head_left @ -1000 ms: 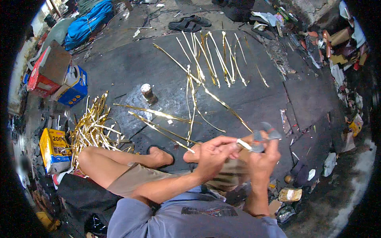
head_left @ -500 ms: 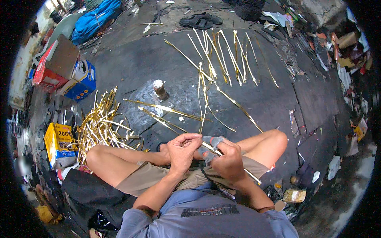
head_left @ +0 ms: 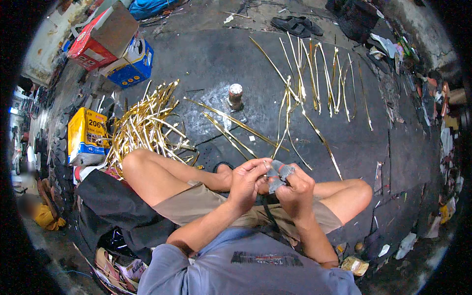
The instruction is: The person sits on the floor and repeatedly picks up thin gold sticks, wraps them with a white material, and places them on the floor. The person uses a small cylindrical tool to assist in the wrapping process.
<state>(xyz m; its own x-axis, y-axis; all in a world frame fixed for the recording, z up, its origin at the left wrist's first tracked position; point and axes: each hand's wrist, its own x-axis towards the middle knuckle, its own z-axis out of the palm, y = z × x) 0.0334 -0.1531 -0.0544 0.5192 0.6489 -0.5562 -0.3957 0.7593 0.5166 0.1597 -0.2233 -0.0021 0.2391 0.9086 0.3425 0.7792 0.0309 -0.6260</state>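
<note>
The strip [head_left: 314,147] runs out past the fingers. Both hands, left [head_left: 248,183] and right [head_left: 295,189], pinch a grey cloth [head_left: 276,176] on it. A firm, steady rub should work best.

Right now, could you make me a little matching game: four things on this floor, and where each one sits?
Things:
1 sandals
2 yellow box
3 small jar
4 grey scrap

Places:
A between both hands
B top, past the laid-out gold strips
C far left, beside the gold heap
D floor centre, standing upright

Pairs: 1-B, 2-C, 3-D, 4-A
</note>
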